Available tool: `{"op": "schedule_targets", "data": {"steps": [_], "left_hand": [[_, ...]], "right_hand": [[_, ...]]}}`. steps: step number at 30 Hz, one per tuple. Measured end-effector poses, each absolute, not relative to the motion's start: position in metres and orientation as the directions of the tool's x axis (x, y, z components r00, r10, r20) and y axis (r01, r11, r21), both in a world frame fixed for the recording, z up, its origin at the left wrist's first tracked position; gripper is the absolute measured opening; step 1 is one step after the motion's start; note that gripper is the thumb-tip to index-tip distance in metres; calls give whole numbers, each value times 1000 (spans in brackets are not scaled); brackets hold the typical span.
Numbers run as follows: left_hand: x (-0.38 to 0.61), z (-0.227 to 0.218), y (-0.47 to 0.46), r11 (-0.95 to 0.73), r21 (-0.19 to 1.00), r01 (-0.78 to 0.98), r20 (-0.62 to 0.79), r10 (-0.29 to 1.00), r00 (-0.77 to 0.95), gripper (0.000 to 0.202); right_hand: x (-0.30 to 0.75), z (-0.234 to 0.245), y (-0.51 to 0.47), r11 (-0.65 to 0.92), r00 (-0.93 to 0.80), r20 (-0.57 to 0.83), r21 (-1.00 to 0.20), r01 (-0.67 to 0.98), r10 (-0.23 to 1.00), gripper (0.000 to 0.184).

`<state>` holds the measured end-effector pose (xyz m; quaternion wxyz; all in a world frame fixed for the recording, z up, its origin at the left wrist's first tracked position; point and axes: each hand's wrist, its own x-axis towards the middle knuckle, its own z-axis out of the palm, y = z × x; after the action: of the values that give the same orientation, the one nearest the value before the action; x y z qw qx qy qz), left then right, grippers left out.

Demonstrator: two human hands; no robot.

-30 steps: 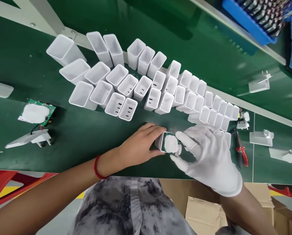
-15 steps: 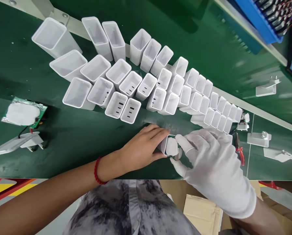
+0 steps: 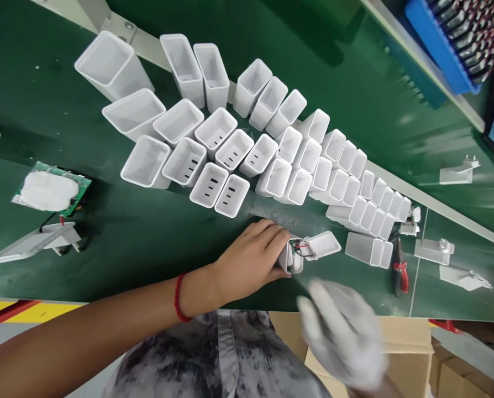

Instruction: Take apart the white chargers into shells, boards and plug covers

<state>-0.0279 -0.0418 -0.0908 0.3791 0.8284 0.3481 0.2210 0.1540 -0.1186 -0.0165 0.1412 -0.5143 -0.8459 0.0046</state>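
Observation:
My bare left hand [image 3: 251, 257] grips a white charger shell [image 3: 290, 258] standing on the green mat, its fingers wrapped round the shell's left side. Red and black wires run from inside the shell to a white plug cap [image 3: 322, 245] lying just to its right. My gloved right hand [image 3: 340, 331] hovers low over the table's front edge, away from the shell; it is smeared by motion and nothing shows in it.
Several empty white charger shells [image 3: 230, 149] stand in rows behind the hands. A circuit board with a white pad [image 3: 50, 190] and a plug cap [image 3: 35, 243] lie at far left. Red-handled cutters [image 3: 398, 271] and more plug caps [image 3: 435, 251] lie right. Cardboard boxes [image 3: 400, 342] sit below.
My right hand has let go of the shell and pulled back toward me. The board is now down inside the shell, and the plug cap lies beside it on its wires.

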Motion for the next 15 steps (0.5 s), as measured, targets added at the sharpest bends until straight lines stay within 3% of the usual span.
{"op": "schedule_targets", "data": {"steps": [5, 10, 15], "left_hand": [[-32, -79, -43, -552, 702, 451, 57, 674, 736, 56], [-43, -73, -41, -545, 711, 444, 4, 635, 773, 66], [-53, -68, -41, -573, 687, 447, -1, 614, 789, 60]], "right_hand": [[135, -83, -136, 239, -200, 344, -74, 968, 917, 85], [135, -100, -122, 320, -251, 433, -95, 943, 866, 86], [149, -108, -115, 391, -324, 464, -52, 919, 824, 82]]}}
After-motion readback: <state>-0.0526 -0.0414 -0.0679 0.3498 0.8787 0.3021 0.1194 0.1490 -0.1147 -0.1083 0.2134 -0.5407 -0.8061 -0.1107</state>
